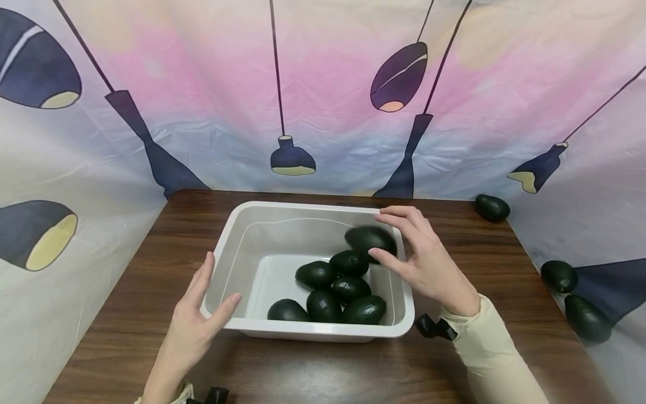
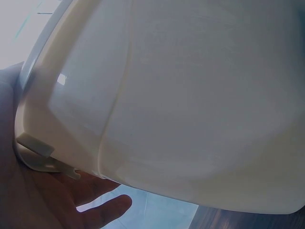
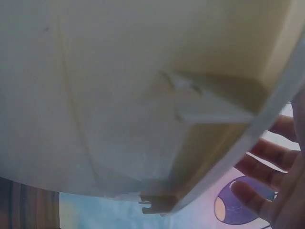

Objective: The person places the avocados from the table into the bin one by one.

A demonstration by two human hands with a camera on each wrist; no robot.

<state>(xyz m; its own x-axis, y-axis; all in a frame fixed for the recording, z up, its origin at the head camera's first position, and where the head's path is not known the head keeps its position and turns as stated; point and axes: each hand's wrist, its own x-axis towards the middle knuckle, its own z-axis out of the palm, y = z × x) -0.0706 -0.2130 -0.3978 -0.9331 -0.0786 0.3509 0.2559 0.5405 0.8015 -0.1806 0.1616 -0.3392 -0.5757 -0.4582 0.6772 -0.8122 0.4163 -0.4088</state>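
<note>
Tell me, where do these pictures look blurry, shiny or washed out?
Head view: the avocado by the right grip is blurred, probably by motion, and a sheen lies on the tabletop; left wrist view: upper-left corner washed out white, a small glint on the bin; right wrist view: dim and hazy.

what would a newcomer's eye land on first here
Probably the white plastic tub in the middle of the wood-grain table, with dark green avocados bunched toward its right half and a blurred avocado beside the right hand. Next would be the pink-and-blue backdrop behind, printed with hanging lamps. Three more avocados sit along the table's right edge.
</note>
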